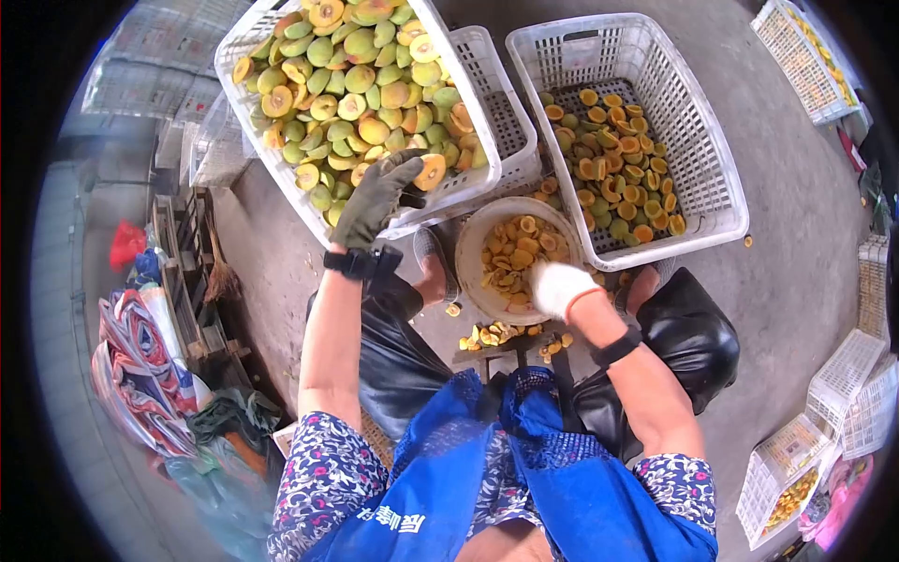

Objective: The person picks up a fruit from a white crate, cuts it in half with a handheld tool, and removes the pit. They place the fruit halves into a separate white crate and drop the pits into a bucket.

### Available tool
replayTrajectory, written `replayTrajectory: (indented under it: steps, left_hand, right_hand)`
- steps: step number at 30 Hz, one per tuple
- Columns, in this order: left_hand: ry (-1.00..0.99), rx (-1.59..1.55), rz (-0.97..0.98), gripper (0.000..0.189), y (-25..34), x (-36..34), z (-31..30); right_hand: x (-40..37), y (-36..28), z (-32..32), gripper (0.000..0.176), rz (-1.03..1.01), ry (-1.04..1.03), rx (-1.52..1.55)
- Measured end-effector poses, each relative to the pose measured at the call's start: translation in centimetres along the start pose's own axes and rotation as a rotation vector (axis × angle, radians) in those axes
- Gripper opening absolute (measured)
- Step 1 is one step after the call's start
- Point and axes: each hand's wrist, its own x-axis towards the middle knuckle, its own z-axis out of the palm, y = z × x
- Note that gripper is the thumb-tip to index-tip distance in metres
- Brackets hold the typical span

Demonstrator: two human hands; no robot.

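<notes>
My left hand [376, 199], in a dark work glove, is closed on a cut peach half [431, 172] at the near edge of a white crate [360, 122] heaped with green and orange fruit. The pale, pitted cut face of the half points up. My right hand [562, 288], in a white glove, is over the right side of a round tub [471, 273] of orange fruit pieces [513, 251]. Motion blurs this hand and its fingers cannot be made out. A few fruit scraps [501, 334] lie on a small wooden board between my knees.
A second white crate [716, 169] at the right holds hollowed fruit halves [623, 169]. Another crate [513, 131] sits under the heaped one. A wooden pallet [192, 290], a broom [221, 276] and folded sacks [140, 365] are at the left. More crates [782, 464] stand far right.
</notes>
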Motion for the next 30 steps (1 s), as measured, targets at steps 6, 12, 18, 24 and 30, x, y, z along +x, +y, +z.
replayTrajectory:
  steps: [6, 12, 18, 24, 30]
  left_hand:
    - [-0.195, -0.541, 0.123, 0.041, -1.8, -4.7, 4.9]
    - [-0.117, -0.512, 0.265, 0.050, -2.0, -5.7, 9.3]
    - [-0.063, -0.461, 0.359, 0.050, -3.3, -5.4, 10.6]
    - [-0.137, -0.357, 0.259, 0.046, -2.3, -6.2, 9.7]
    - [0.204, -0.388, 0.221, 0.038, -3.5, -5.2, 11.4]
  right_hand:
    - [-0.7, -5.8, -4.4, 0.020, -0.482, 0.846, -0.206]
    - [0.0, -5.2, -3.5, 0.028, -0.409, 0.945, -0.281]
    - [0.3, -4.2, -3.0, 0.015, -0.440, 0.818, -0.280]
    - [-0.3, -4.6, -2.7, 0.018, -0.420, 0.726, -0.151]
    - [0.1, -4.4, -1.9, 0.027, -0.470, 0.603, -0.241]
